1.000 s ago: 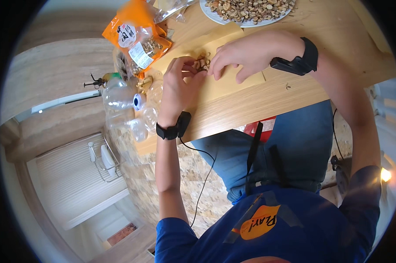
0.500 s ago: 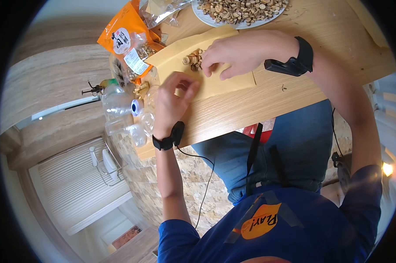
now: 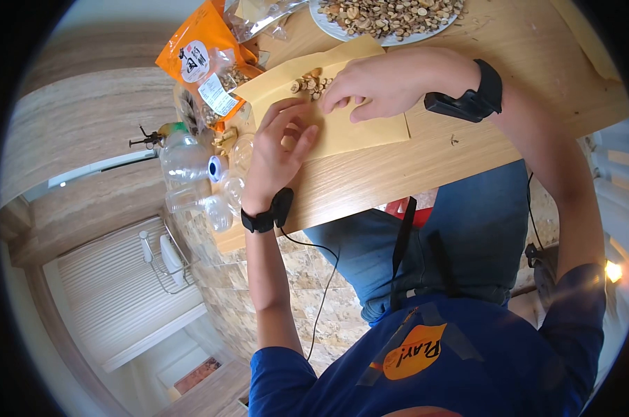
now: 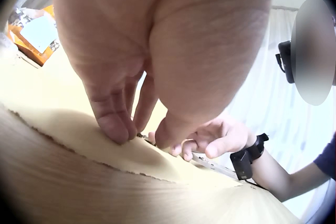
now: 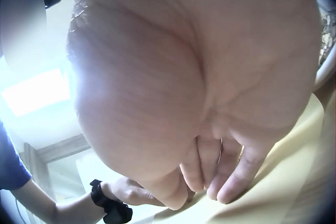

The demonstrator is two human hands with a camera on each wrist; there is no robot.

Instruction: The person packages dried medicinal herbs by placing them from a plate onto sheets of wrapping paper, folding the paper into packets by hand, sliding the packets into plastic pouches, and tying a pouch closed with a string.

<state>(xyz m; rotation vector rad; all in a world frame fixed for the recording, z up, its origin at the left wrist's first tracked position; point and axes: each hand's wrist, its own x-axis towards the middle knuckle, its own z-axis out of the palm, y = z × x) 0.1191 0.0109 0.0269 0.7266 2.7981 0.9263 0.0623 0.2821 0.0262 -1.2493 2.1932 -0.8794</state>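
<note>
A small heap of dried brown slices (image 3: pixel 313 85) lies on a yellow paper sheet (image 3: pixel 363 137) on the wooden table. My left hand (image 3: pixel 278 149) is on the near left side of the heap, thumb and fingers bent but apart in the head view. In the left wrist view its fingertips (image 4: pixel 116 132) come down right at the paper. From the right, my right hand (image 3: pixel 380 87) reaches over the sheet, its relaxed fingers pointing down beside the slices. Part of the heap is hidden by the hands in both wrist views.
A white plate (image 3: pixel 326 26) piled with more slices stands at the far edge. To the left is an orange packet (image 3: pixel 206 52) with a clear window. Clear plastic bottles (image 3: pixel 182 156) crowd the table's left end. A cable (image 3: pixel 328 267) runs from the left wrist.
My left hand first drew back from the slices towards me, its fingers parting, then moved slightly forward again. The right hand shifted a little left and stays beside the heap.
</note>
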